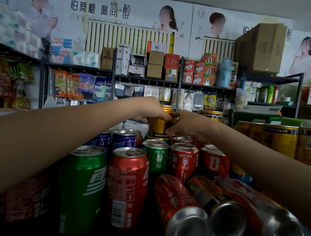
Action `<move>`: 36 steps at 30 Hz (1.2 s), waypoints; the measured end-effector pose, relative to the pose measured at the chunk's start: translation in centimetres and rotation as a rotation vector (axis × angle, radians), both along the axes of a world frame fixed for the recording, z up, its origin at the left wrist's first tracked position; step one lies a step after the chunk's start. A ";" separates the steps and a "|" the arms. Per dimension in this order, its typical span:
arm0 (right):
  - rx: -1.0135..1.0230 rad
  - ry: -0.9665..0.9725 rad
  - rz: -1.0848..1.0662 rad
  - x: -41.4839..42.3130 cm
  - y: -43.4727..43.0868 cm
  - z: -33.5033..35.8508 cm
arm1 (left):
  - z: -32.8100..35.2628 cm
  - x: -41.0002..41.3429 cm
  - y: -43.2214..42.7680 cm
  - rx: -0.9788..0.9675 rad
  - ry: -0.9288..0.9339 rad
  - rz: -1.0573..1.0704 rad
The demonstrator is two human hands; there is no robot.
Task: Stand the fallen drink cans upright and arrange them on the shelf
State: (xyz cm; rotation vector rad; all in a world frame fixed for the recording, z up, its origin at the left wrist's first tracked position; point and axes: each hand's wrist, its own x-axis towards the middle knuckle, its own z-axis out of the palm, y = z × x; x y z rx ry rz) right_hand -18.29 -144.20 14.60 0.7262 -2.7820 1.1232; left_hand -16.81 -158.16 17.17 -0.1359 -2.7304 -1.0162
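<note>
**While two hands clasp one gold can**

While the left hand [151, 111] curls its fingers round the upper left side of the gold can [157, 126], the right hand [185, 124] grips its right side; the can stands upright between them. Just below the grip crowd the upright cans [127, 186], red, green and blue. Nearer than the grip and to its right, three fallen cans [179, 209] lie on their sides, bases toward the camera. Right of the grip stands a yellow-gold row [283, 141] of cans.

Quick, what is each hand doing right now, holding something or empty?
The left hand grips the gold can near its top.
The right hand grips the same gold can from the other side.
</note>
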 end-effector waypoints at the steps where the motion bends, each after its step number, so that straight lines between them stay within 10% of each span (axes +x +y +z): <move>1: -0.018 0.008 -0.021 0.5 0.2 0.1 | -0.1 0.1 0.1 0.002 0.003 0.002; 22: 0.445 0.248 0.116 6.2 -0.6 -1.3 | -0.7 10.0 -2.9 -0.734 0.044 -0.082; 36: 0.462 0.218 0.043 5.6 -2.6 -2.3 | -2.4 10.7 -5.8 -0.621 0.018 -0.166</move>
